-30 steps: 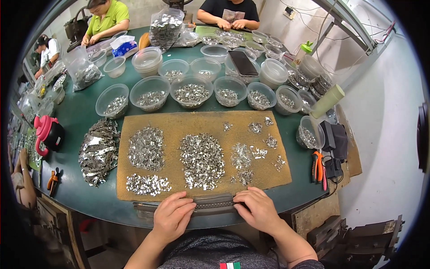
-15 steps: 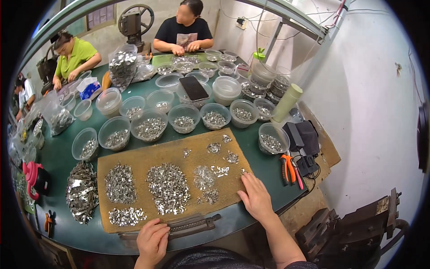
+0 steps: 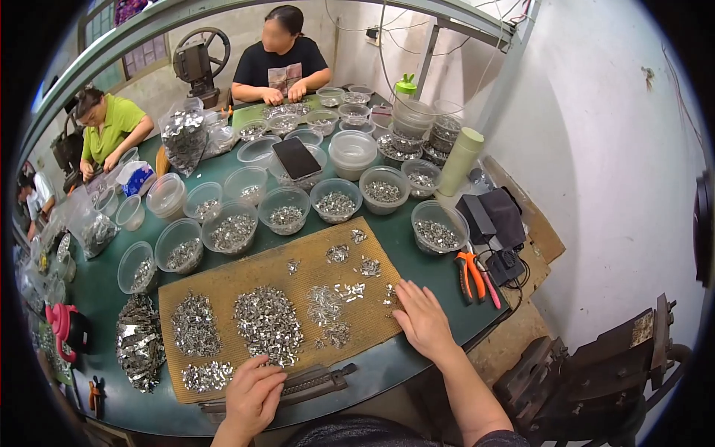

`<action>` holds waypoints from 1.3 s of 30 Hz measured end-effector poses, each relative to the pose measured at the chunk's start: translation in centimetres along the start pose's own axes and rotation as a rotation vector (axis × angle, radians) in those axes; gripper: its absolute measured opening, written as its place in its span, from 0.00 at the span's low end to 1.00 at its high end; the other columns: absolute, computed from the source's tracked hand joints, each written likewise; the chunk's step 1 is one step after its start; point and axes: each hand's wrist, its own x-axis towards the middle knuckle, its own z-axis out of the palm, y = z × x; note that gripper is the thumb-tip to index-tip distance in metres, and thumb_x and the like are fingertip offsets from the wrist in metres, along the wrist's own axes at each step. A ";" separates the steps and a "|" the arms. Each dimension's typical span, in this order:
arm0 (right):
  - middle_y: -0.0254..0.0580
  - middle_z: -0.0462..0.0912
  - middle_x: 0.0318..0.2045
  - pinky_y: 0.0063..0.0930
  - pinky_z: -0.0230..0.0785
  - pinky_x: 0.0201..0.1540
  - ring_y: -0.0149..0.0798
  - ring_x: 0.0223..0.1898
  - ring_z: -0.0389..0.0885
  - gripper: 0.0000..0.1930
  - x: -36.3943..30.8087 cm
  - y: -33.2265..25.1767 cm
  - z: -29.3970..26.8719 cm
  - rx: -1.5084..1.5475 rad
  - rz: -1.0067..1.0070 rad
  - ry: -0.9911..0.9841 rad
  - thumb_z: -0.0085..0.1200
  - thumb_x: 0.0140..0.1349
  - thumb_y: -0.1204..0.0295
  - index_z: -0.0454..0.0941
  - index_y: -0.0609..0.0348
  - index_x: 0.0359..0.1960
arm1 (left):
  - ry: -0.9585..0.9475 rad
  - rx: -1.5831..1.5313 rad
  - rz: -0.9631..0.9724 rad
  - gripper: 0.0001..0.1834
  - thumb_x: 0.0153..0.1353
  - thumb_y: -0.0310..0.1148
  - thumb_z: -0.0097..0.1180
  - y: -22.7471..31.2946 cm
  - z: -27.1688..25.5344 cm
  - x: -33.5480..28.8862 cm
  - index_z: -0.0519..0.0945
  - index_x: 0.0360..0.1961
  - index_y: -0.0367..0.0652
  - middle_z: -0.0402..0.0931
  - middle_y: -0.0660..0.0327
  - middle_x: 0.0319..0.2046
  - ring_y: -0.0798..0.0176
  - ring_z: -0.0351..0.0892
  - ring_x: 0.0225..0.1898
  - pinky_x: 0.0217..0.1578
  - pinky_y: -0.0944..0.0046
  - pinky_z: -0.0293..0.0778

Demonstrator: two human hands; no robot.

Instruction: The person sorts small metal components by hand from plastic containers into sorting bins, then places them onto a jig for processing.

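A brown textured mat [image 3: 316, 276] lies before me, carrying small shiny metal pieces sorted in heaps. The largest heap [image 3: 268, 324] is in the middle, with a finer grey heap [image 3: 195, 325] and a brighter flat heap [image 3: 208, 377] to its left. At the mat's front edge, my left hand [image 3: 255, 391] has its fingers bent and close together beside the largest heap; whether anything is between them is hidden. My right hand [image 3: 423, 320] rests with fingers stretched out on the mat's right edge, next to a few loose metal pieces [image 3: 389, 296].
Behind the mat stand clear plastic bowls [image 3: 287, 210] of metal pieces; a phone [image 3: 296, 159] lies on some. Orange-handled pliers [image 3: 469, 277] lie at right. A crumpled metallic bundle [image 3: 140, 343] and pink-lidded jug [image 3: 65, 331] stand at left. Two people [image 3: 279, 67] [image 3: 112, 130] work across the table.
My view has shifted, so the table appears moved left. Several small metal pieces now show just left of my right fingers. My left hand is slightly closer to the largest heap.
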 end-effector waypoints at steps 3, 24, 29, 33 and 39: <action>0.51 0.73 0.68 0.52 0.57 0.73 0.51 0.71 0.68 0.28 1.3 0.7 0.9 0.007 -0.006 -0.071 0.56 0.70 0.60 0.71 0.62 0.67 | -0.063 -0.012 0.081 0.13 0.53 0.22 0.69 0.6 0.5 2.6 0.86 0.41 0.42 0.84 0.58 0.43 0.46 0.81 0.53 0.51 0.52 0.79; 0.50 0.78 0.62 0.48 0.63 0.70 0.50 0.67 0.73 0.26 -3.3 -0.7 -0.9 0.011 -0.106 -0.057 0.65 0.62 0.64 0.78 0.65 0.59 | -0.382 -0.087 0.324 0.08 0.62 0.31 0.63 -0.4 11.8 16.2 0.85 0.41 0.43 0.81 0.58 0.39 0.52 0.80 0.49 0.50 0.54 0.77; 0.47 0.83 0.56 0.46 0.69 0.66 0.48 0.61 0.79 0.21 -3.2 0.2 -1.8 0.120 -0.175 -0.045 0.65 0.62 0.69 0.81 0.63 0.56 | -0.438 -0.034 0.327 0.08 0.62 0.31 0.60 -0.7 15.1 17.2 0.85 0.41 0.43 0.79 0.58 0.38 0.52 0.79 0.45 0.45 0.53 0.78; 0.43 0.86 0.43 0.39 0.78 0.48 0.48 0.44 0.85 0.10 -2.2 1.3 -1.3 0.224 0.026 0.195 0.64 0.61 0.75 0.84 0.61 0.44 | -0.433 0.003 0.312 0.06 0.62 0.30 0.58 0.0 16.0 17.4 0.84 0.38 0.42 0.78 0.58 0.36 0.52 0.78 0.45 0.44 0.53 0.79; 0.42 0.84 0.34 0.36 0.77 0.40 0.46 0.36 0.84 0.04 -0.5 2.5 -0.6 0.178 0.172 0.221 0.64 0.59 0.78 0.84 0.61 0.37 | -0.428 0.030 0.247 0.06 0.61 0.29 0.55 0.3 17.1 17.6 0.80 0.37 0.41 0.77 0.56 0.37 0.50 0.77 0.47 0.46 0.51 0.78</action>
